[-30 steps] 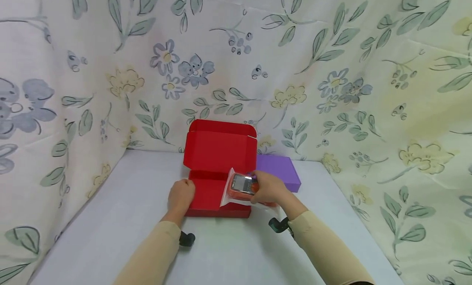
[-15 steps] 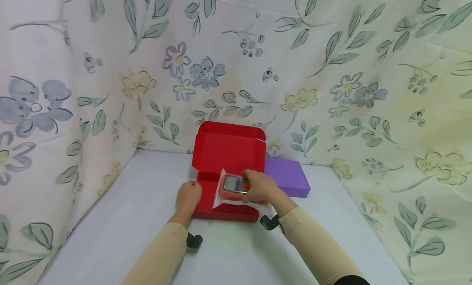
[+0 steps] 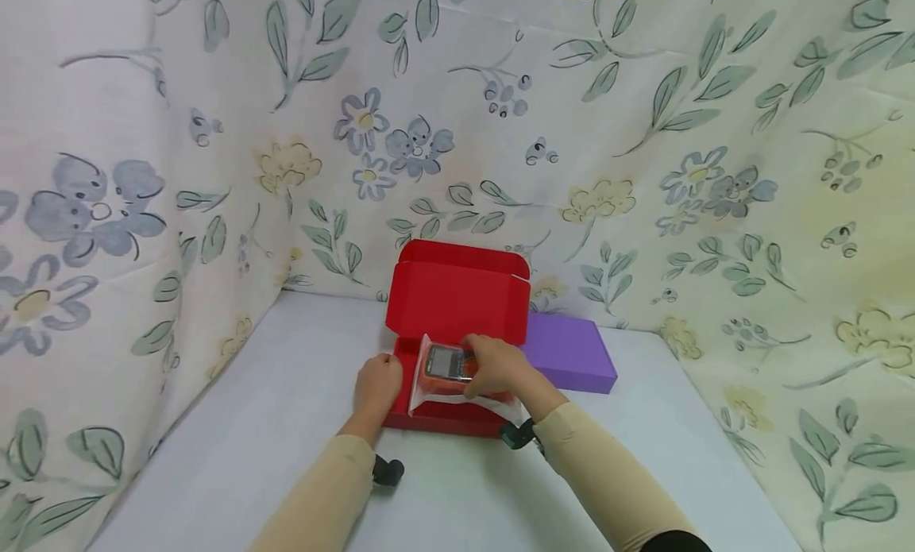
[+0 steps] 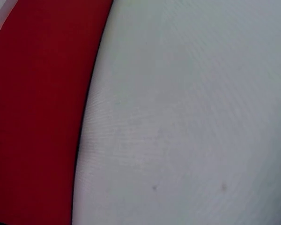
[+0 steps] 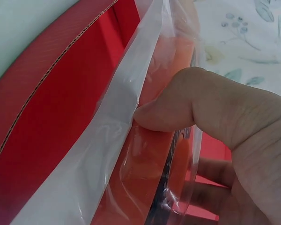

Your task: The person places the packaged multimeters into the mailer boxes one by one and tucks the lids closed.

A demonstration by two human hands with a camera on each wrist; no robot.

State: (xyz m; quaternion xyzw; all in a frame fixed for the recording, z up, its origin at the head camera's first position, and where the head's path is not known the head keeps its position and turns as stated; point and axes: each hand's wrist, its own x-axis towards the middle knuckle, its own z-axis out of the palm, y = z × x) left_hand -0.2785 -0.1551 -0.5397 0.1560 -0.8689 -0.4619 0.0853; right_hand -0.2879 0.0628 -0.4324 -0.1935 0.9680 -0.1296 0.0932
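An orange multimeter [image 3: 445, 363] with a grey display lies inside a clear plastic bag [image 3: 418, 393]. My right hand [image 3: 496, 367] grips it from above, over the open red cardboard box [image 3: 457, 302]. In the right wrist view, the thumb presses the bagged orange casing [image 5: 140, 154] on one side and the fingers lie on the other. My left hand [image 3: 377, 385] holds the box's left wall with curled fingers; its fingertips are hidden in the head view. The left wrist view shows only the box's red outer side [image 4: 37, 117] and the table, with no hand.
Behind and to the right of the red box lies a closed purple box [image 3: 572, 352]. The white table [image 3: 457, 488] runs back to a floral cloth [image 3: 500, 139], which hangs behind and at both sides. The red lid stands up at the back.
My right hand has carried the bagged multimeter leftward and lower, from the box's right side to over its middle. The left hand stays at the left wall. The head view has turned slightly left.
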